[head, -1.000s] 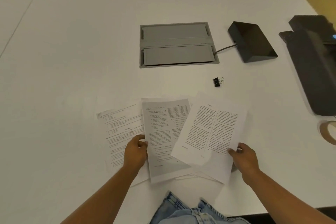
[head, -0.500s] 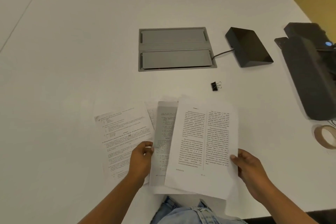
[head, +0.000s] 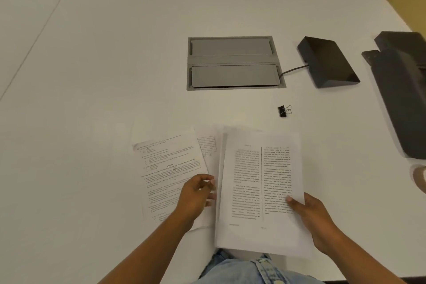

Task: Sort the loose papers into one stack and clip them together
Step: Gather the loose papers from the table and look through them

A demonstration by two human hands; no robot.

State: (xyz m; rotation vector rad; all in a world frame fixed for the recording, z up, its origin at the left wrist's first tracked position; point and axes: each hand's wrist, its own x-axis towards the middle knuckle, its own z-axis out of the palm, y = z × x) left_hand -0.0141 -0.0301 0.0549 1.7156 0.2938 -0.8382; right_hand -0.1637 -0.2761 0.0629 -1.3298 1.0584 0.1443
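Papers (head: 260,182) at table (head: 115,64) front edge, partly gathered. Right hand (head: 315,219) pinches the stack's right edge; left hand (head: 196,196) half-curled at its left edge, holding nothing. Sheets light, floppy, slippery: square by edges. Clip (head: 284,111) lies beyond, untouched.

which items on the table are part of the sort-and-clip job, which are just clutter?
Job:
- two-column sheets, held by right hand
- single sheet to the left, under left hand
- binder clip, untouched

Clutter:
- grey cable hatch
- black wedge box
- dark device at right edge
- tape roll
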